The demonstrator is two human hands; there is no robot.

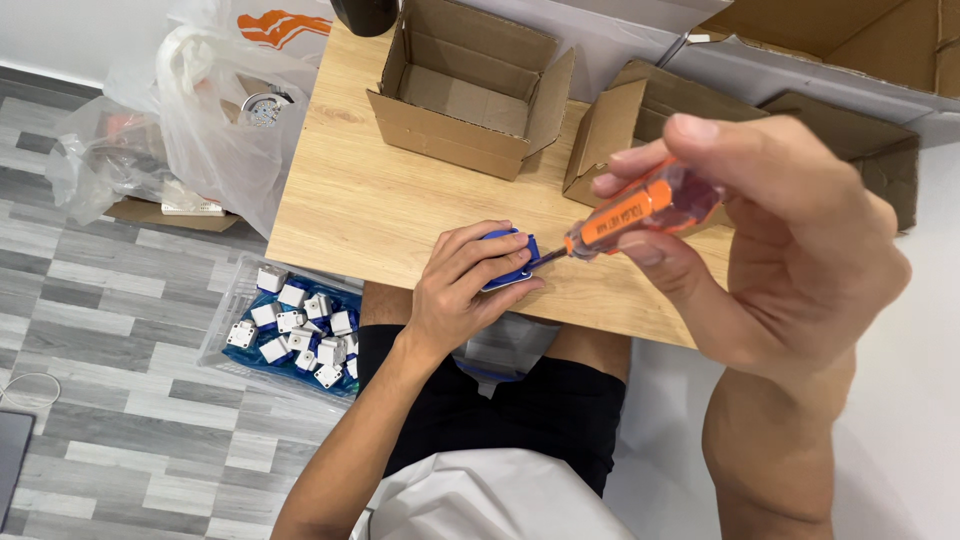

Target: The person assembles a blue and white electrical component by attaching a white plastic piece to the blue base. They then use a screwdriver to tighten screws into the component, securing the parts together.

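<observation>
2 bare hands, left hand (462, 290) gripping blue plastic part (512, 262), right hand (770, 235), orange-handled screwdriver (640, 212)

We see bare wooden table (370, 200) ahead and left of left hand (465, 285): free passage there up to open cardboard box (470, 85). Second open box (630, 125) sits just beyond right hand (770, 230), blocks forward reach. Screwdriver (625, 218) spans gap between our hands, so no passing between them. Larger carton (850, 60) walls off far right. Down-left of left hand, below table edge: clear tray of white-blue parts (295, 330). Further left, plastic bags (200, 120) crowd table corner. Grey floor beyond open.
</observation>
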